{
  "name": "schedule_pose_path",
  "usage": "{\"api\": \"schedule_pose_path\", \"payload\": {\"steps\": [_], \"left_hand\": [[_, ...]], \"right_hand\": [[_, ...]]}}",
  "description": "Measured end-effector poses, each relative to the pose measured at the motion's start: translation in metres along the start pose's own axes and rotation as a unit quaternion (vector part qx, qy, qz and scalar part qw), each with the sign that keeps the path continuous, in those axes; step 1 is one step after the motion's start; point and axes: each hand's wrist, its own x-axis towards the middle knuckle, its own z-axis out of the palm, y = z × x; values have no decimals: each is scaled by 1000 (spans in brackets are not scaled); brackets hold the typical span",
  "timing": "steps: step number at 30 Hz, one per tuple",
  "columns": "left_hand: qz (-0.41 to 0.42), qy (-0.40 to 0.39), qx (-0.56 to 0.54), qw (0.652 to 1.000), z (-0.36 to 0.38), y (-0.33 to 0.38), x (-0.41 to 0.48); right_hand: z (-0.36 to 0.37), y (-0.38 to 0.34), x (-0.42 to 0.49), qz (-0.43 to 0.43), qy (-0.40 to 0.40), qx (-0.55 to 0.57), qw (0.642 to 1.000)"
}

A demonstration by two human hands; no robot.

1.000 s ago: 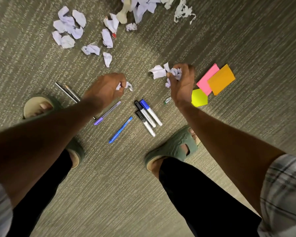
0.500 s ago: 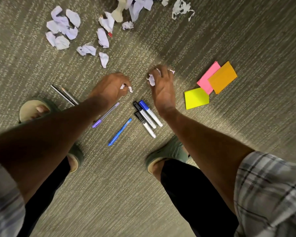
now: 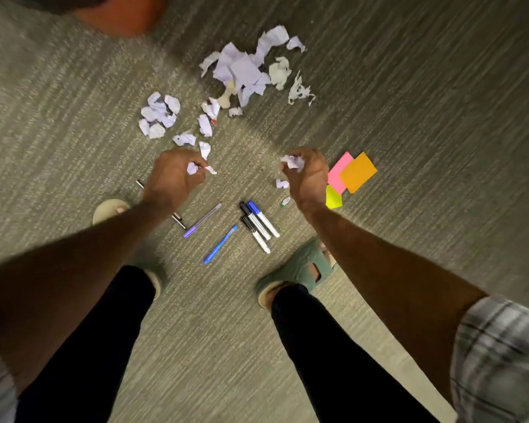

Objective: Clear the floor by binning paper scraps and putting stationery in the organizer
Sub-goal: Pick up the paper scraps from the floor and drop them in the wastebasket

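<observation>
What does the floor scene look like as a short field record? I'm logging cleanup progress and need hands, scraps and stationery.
left hand: left hand closed on crumpled white paper scraps
right hand: right hand closed on a crumpled white paper wad
loose scraps: torn white paper pile and smaller crumpled white balls on the grey carpet
markers: three white-barrelled markers side by side
pens: blue pen, purple pen
notes: pink, orange and yellow sticky pads, overlapping
</observation>
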Motion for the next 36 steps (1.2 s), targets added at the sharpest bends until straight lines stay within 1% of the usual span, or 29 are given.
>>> {"api": "schedule_pose_path", "payload": {"steps": [3, 5, 7, 9, 11, 13, 14, 17, 19, 23, 25, 26, 28, 31, 34, 36], "left_hand": [[-21, 47, -56, 997, -40, 38, -7], [-31, 83, -106, 990, -70, 65, -8], [-36, 127, -159, 979, -103, 91, -8], [-61, 170, -203, 962, -138, 114, -6], [-95, 201, -245, 944, -173, 127, -1], [-124, 226, -277, 926, -208, 133, 8], [-140, 233, -301, 914, -227, 136, 14], [-190, 237, -410, 860, -276, 140, 35], [-202, 247, -446, 836, -302, 143, 50], [-233, 233, -492, 806, -345, 139, 66], [-246, 221, -513, 792, -357, 139, 67], [-248, 215, -514, 793, -362, 141, 66], [-251, 209, -495, 805, -368, 142, 63], [-243, 227, -471, 817, -369, 144, 55], [-228, 239, -436, 837, -352, 144, 42], [-214, 221, -409, 859, -330, 137, 29]], "right_hand": [[-16, -53, -3, 54, 9, 102, 993], [-31, -103, -4, 68, 5, 159, 985], [-45, -160, -4, 73, -9, 184, 980], [-53, -214, -3, 86, -45, 215, 972], [-58, -269, 0, 107, -97, 240, 960], [-57, -319, 1, 117, -131, 288, 941], [-53, -341, 4, 119, -143, 314, 931], [-44, -404, 11, 136, -167, 375, 902], [-42, -440, 17, 150, -179, 397, 888], [-41, -485, 23, 142, -198, 354, 903], [-45, -495, 26, 140, -214, 369, 893], [-48, -497, 27, 138, -216, 379, 889], [-52, -498, 30, 128, -216, 385, 888], [-60, -487, 35, 100, -227, 380, 891], [-71, -459, 34, 74, -224, 371, 898], [-80, -428, 27, 67, -217, 343, 911]]}}
